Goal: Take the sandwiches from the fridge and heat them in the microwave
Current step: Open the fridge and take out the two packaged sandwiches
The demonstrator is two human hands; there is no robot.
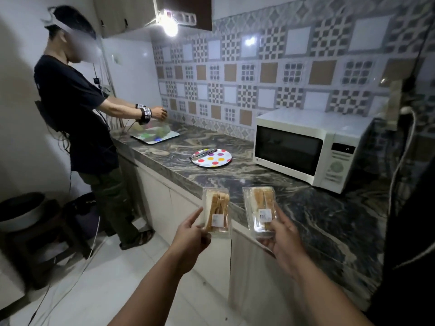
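Dark marbled stone makes up the counter (270, 184), and the wall behind it has many checked tiles in grey, white and tan.

From the head camera, the left hand (191, 236) holds up a clear plastic sandwich pack (216, 211), pinched at its lower end between thumb and fingers, with the pointer finger sticking out along the pack's left side. You can see tan bread slices standing on edge inside, and a small white sticker on the front. The right hand (282, 238) grips a second sandwich pack (260, 210) the same way, fingers curled around its bottom. It looks the same: clear box, brown and cream bread, white sticker. Both packs are in the air, side by side but not touching, just in front of the counter edge.

Past the right hand, up and to the right, sits a white microwave (308, 149) with its dark door closed. Past the left hand, farther along the counter, lies a round plate (211, 157) with coloured dots, and tongs (202, 153) rest on it. Far to the left, another person (80, 109) in a black shirt stands at the counter, hands over a white tray (155, 136).
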